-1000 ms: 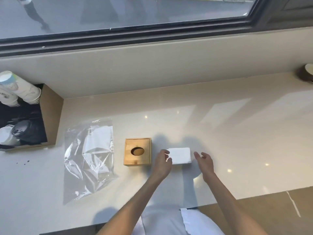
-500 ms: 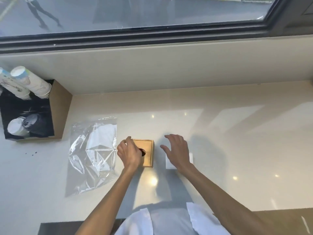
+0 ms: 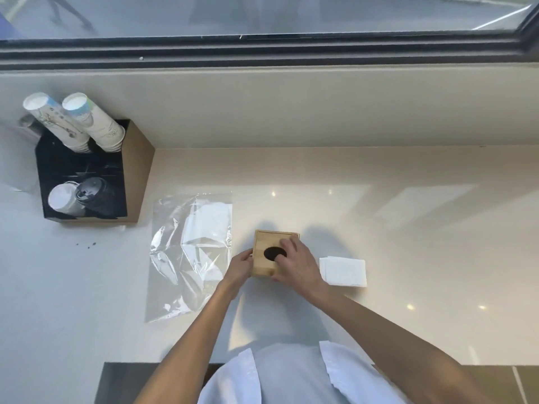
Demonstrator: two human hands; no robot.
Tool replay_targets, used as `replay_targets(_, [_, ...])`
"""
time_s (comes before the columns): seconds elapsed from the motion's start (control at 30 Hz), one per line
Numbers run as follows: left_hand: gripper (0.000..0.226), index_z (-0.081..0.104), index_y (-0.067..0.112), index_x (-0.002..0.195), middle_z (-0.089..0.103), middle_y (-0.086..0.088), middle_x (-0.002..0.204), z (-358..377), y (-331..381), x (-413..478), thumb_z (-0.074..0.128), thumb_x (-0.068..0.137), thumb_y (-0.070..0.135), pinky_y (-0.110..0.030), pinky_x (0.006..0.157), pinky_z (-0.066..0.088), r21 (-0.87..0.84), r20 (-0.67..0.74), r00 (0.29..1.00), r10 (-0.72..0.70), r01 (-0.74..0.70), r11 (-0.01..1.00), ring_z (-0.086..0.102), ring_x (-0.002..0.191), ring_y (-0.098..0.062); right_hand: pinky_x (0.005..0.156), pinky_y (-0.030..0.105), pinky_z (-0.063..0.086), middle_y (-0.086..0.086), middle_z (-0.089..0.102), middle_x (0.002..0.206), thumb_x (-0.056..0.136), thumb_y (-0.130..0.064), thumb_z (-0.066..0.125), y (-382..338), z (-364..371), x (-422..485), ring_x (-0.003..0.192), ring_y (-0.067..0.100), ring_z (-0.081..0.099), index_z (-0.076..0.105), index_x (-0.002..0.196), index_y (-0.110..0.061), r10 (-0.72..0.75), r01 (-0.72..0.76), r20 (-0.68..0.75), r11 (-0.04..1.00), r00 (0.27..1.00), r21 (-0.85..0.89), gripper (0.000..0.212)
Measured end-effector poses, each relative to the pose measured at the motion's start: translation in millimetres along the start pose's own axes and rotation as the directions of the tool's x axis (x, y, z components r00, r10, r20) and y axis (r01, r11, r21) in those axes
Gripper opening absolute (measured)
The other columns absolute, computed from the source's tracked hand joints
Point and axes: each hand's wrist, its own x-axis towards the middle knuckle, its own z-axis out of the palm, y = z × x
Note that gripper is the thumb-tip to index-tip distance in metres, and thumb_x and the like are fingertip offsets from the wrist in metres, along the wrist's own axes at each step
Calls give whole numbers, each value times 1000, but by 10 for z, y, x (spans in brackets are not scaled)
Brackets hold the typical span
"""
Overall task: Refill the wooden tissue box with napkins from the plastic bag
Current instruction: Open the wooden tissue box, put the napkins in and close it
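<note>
The fingers (image 3: 248,255) of the left hand (image 3: 239,268) curl against the left side of a small square pale wooden tissue box (image 3: 269,239). The right hand (image 3: 296,265) lies over its top, fingers bent across the dark oval opening (image 3: 272,253) and thumb pressed to the near edge, so both hands clamp the box between them. The box stands on the glossy cream tabletop (image 3: 408,228), near the person. It sits between a flat clear plastic bag (image 3: 189,258) just to its left and a low stack of white square napkins (image 3: 344,271) just to its right, touching neither. The likely risk: if the top sticks, a hard pull could make the box slip on the smooth surface and knock into the loose napkins, scattering them. A fingertip could also catch in the opening. The box looks plain and sharp-cornered, with a thin line along its far top edge, perhaps a lid seam, and no napkin shows in the hole. Whether the bag holds more napkins cannot be told. At the far left stands a brown and black cup holder (image 3: 137,176) with white paper cups (image 3: 96,123).
</note>
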Motion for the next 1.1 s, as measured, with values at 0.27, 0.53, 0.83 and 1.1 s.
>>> replay_targets(0.27, [39, 61, 25, 123, 69, 2, 104, -135, -61, 38, 37, 101, 5, -16, 72, 51, -39, 53, 997, 51, -48, 998, 63, 87, -7, 91, 35, 48, -9, 66, 115, 79, -68, 58, 188, -769, 320, 102, 15, 60, 73, 107, -34, -2, -172, 436, 917, 900, 360, 47])
replay_targets(0.53, [48, 61, 36, 128, 71, 8, 115, -116, -358, 393, 35, 91, 18, -41, 97, 53, 89, 13, 998, 67, -67, 994, 64, 107, -16, 66, 45, 60, -1, 66, 92, 79, -67, 57, 371, -706, 773, 86, 24, 66, 57, 85, -30, 501, -529, 282, 463, 818, 711, 38])
replay_targets(0.83, [42, 59, 22, 132, 68, -3, 121, -97, -238, 267, 40, 94, 18, -40, 100, 49, 197, -40, 998, 40, -31, 980, 61, 114, -23, 84, 40, 49, -5, 66, 95, 85, -76, 37, 353, -661, 873, 81, 29, 66, 45, 95, -32, 547, -618, 303, 594, 780, 515, 46])
replay_targets(1.1, [38, 61, 12, 106, 60, -1, 97, 626, 376, -224, 41, 83, -10, -30, 80, 49, 420, -62, 759, 648, -569, 707, 58, 90, -16, 95, 39, 39, -7, 60, 128, 92, -69, 32, 963, -965, 179, 117, 21, 54, 50, 130, -34, 705, -630, 206, 414, 679, 657, 55])
